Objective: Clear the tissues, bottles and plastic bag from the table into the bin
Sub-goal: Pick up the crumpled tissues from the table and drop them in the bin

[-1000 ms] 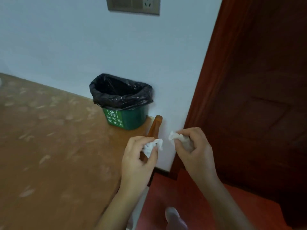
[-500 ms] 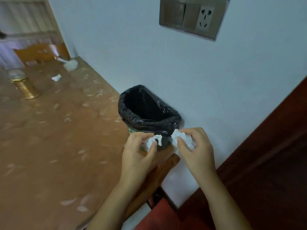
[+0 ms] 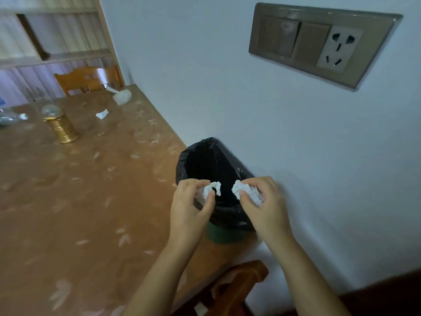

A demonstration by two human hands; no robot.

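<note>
A small green bin lined with a black bag stands on the table against the wall. Over its open mouth my left hand pinches a crumpled white tissue. My right hand grips a second crumpled tissue beside it, also above the bin. Farther back on the table lie a small tissue, a clear plastic bag near the wall, and a clear bottle on its side at the left edge.
A gold jar with a glass knob stands on the table at the left. Wooden chairs sit at the far end and near the front corner. A switch and socket panel is on the wall.
Both hands have come forward from beside the table's corner to over the bin's mouth, each still holding its tissue. The view has swung left and now shows the far table.
</note>
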